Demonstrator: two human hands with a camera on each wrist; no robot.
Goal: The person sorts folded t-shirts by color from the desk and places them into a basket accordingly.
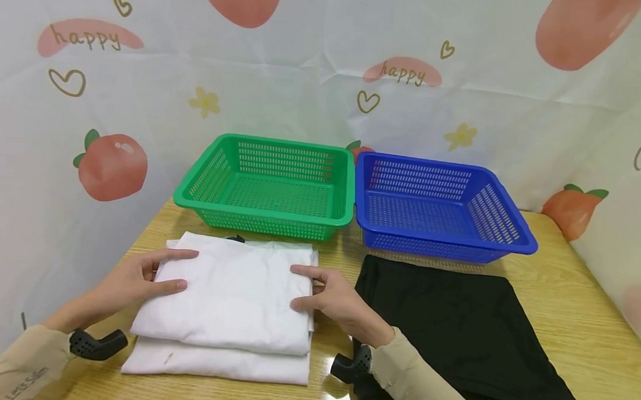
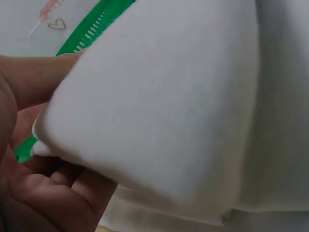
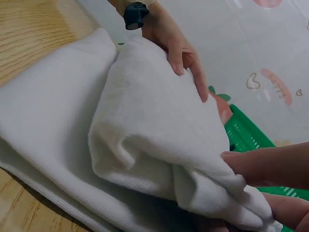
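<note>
A folded white cloth (image 1: pixel 232 298) is held at its two sides, lying over another folded white cloth (image 1: pixel 222 362) whose front strip shows below it. My left hand (image 1: pixel 147 278) grips the left side, thumb and index finger on top and the other fingers under the fabric, as the left wrist view shows (image 2: pixel 53 193). My right hand (image 1: pixel 333 295) pinches the right side, where the layered edge bunches in the right wrist view (image 3: pixel 270 169). In that view the upper cloth (image 3: pixel 159 111) bulges up from the lower one (image 3: pixel 48 96).
Behind the white cloths stands a green plastic basket (image 1: pixel 264 218), with a blue basket (image 1: pixel 439 241) beside it on the right. Black folded cloth (image 1: pixel 450 330) lies on the wooden table (image 1: pixel 562 300) at right. A printed curtain (image 1: pixel 284 69) hangs along the back and sides.
</note>
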